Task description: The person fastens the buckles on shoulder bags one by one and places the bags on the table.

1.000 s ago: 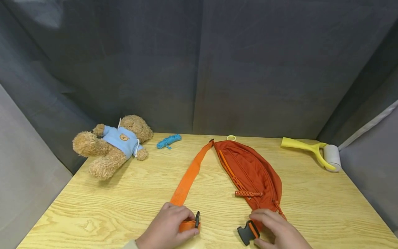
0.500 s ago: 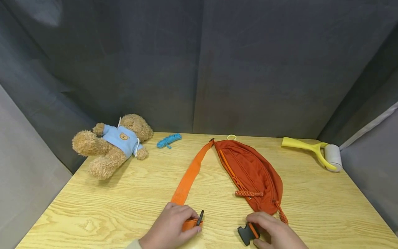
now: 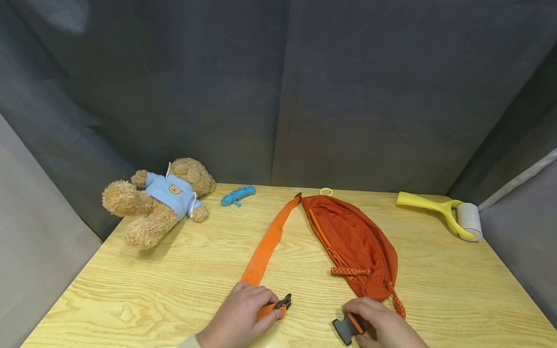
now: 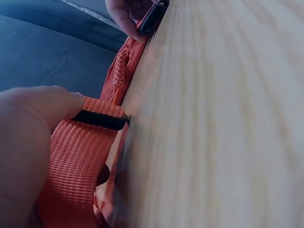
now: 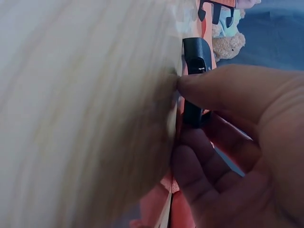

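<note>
A red waist pack [image 3: 354, 241] lies on the wooden table, its orange strap [image 3: 265, 251] running from its far end toward me. My left hand [image 3: 243, 314] grips the strap's near end, where a black pronged buckle half [image 3: 284, 302] sticks out past the fingertips. In the left wrist view the thumb presses on the orange webbing [image 4: 76, 156] beside the black buckle edge. My right hand [image 3: 385, 321] pinches the black socket half of the buckle [image 3: 348, 328] at the pack's near end. The right wrist view has its thumb on the socket half [image 5: 194, 57]. The two halves are apart, facing each other.
A teddy bear [image 3: 167, 195] in a blue hoodie lies at the left, with a blue rope bundle [image 3: 238, 195] beside it. Behind the pack is a small yellow ring [image 3: 326, 192]. A yellow-handled lint roller [image 3: 452, 217] lies at the back right. Dark curtains [image 3: 278, 96] stand behind the table.
The pronged buckle half has turned in my left hand, from edge-on to showing its prongs pointing right. That hand has shifted slightly right; the right hand keeps its pinch on the socket half.
</note>
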Available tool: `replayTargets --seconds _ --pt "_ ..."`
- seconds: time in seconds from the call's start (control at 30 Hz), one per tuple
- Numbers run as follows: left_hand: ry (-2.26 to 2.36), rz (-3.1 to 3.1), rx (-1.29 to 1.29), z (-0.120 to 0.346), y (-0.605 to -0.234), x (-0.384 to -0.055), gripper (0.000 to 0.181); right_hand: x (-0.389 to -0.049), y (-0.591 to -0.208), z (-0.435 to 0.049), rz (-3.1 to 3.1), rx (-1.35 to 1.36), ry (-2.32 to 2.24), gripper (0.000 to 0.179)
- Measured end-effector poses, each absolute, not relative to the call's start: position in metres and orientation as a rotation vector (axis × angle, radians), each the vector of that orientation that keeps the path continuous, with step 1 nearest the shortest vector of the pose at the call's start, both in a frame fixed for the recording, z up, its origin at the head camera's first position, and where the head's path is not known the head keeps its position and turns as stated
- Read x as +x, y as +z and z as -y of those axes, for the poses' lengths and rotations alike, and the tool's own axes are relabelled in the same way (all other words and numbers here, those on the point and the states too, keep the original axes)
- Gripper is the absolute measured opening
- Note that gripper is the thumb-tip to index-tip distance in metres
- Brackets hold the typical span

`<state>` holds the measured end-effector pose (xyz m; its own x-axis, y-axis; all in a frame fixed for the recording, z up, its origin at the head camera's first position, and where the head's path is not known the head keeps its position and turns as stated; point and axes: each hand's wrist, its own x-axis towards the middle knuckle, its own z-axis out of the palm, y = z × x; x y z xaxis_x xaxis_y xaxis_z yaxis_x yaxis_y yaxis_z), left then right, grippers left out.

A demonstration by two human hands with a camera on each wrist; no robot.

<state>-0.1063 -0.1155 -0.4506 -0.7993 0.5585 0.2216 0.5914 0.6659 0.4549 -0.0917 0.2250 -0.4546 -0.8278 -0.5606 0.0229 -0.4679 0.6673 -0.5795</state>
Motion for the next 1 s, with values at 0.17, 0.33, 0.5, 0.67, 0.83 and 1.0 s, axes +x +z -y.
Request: replayTargets --seconds 0.17,0.33,0.5,0.67,0.83,1.0 --pt "-0.864 2.824 -0.971 0.115 -0.451 -0.108 0.015 -0.092 -0.456 -0.223 -2.72 -0.874 -0.928 0.041" --pt "-0.895 2.827 -0.97 0.115 -0.452 -0.109 0.013 -0.092 -0.458 -0.22 -2.717 -0.917 -1.011 0.04" --pt "-0.918 2.839 -0.962 0.114 -0.454 -0.11 0.017 -0.092 -0.458 -0.215 -2.706 -0.857 -1.064 0.039" --pt "-0.983 2.864 -0.942 0.115 -0.453 -0.11 0.021 -0.09 -0.458 -0.208 -2.732 -0.816 -1.087 0.039" --pt "-1.076 2.899 -0.918 0.115 -0.453 -0.11 0.02 -0.088 -0.458 -0.201 -2.742 -0.763 -1.11 0.04" --pt "-1.116 2.905 -0.887 0.115 -0.454 -0.111 0.018 -0.086 -0.459 -0.196 -2.708 -0.739 -1.202 0.042"
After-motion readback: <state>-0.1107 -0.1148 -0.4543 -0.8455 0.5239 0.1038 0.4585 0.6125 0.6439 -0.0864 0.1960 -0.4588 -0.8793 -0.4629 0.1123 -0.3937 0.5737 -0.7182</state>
